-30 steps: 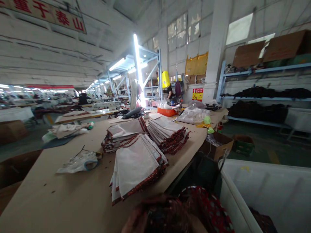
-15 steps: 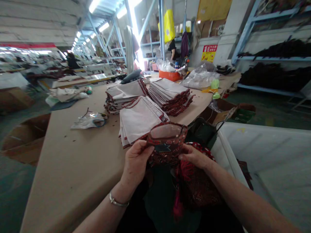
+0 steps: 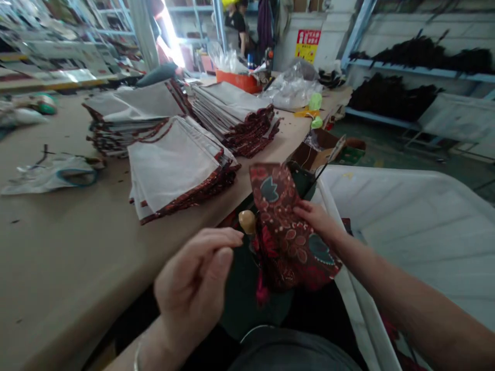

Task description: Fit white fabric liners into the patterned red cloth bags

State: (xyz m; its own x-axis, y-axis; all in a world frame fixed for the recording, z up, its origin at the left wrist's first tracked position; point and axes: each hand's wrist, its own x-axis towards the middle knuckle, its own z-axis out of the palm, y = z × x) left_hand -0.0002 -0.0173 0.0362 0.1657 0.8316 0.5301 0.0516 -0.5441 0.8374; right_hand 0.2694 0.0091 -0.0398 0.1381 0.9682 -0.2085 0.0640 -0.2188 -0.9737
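In the head view, a dark red patterned cloth piece [image 3: 288, 226] is held upright in front of the body, just off the near edge of the table [image 3: 58, 268] and beside the white bin [image 3: 406, 216]. The right hand [image 3: 315, 219] is closed on the cloth's right edge, its fingers pressed against the printed face. The left hand [image 3: 195, 283] is raised just left of the cloth with its fingers curled and pinched together near a rounded wooden knob [image 3: 247, 221]; whether the knob is actually gripped cannot be told, as the hand is blurred. A bracelet [image 3: 136, 358] is seen at the left wrist.

On the table, a stack of folded white pieces with red trim [image 3: 174, 165] is laid nearest the cloth, and two more stacks [image 3: 131, 116] [image 3: 235, 113] are set behind it. A crumpled plastic bag [image 3: 50, 172] is lying well to the left. An orange tray [image 3: 238, 81] and clear bags [image 3: 288, 90] are found at the far end, where another person [image 3: 238, 23] is standing. Dark bundles are stored on the blue shelves [image 3: 390, 93] at the right.
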